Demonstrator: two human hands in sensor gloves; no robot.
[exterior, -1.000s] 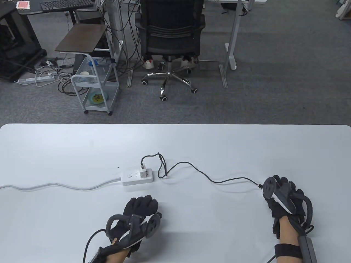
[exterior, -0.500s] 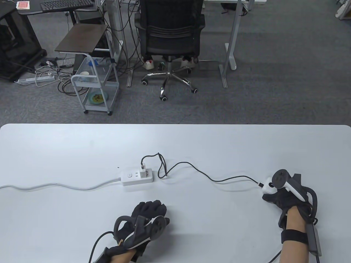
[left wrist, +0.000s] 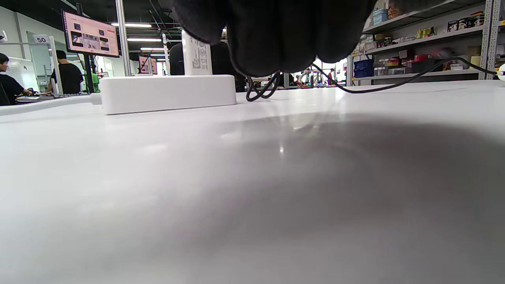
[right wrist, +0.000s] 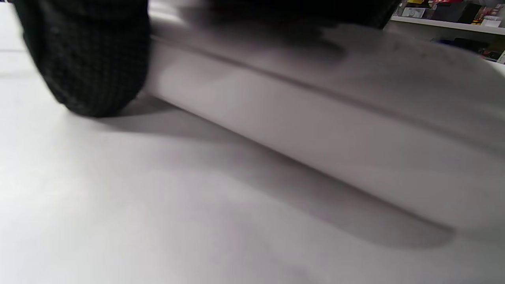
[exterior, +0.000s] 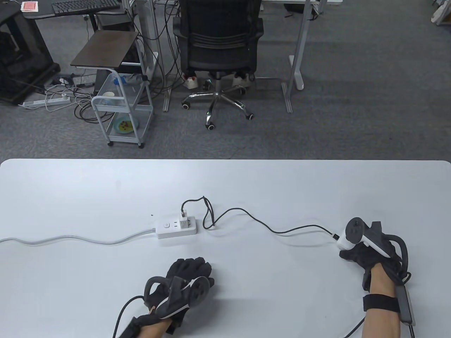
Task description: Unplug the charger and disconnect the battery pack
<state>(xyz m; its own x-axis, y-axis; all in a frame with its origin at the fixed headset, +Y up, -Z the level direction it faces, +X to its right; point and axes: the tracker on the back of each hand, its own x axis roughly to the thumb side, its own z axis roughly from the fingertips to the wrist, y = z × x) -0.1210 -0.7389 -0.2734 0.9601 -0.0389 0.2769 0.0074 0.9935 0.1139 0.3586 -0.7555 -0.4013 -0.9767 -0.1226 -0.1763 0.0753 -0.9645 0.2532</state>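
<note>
Item one: my left hand (exterior: 188,273) rests palm down on the white bench (exterior: 88,190), near side of the power strip (exterior: 176,229), fingers relaxed and holding nothing.

Item two: the charger (exterior: 183,223), white, sits plugged into the strip; in the left wrist view it stands upright on top.

Item three: the black cable (exterior: 246,214) runs from the charger, loops just beside the strip, then crosses the bench to the battery pack (exterior: 342,242).

Item four: my right hand (exterior: 359,251) lies over the pack, fingers curled around its white body, with the cable end plugged in at the pack's left tip.
</note>
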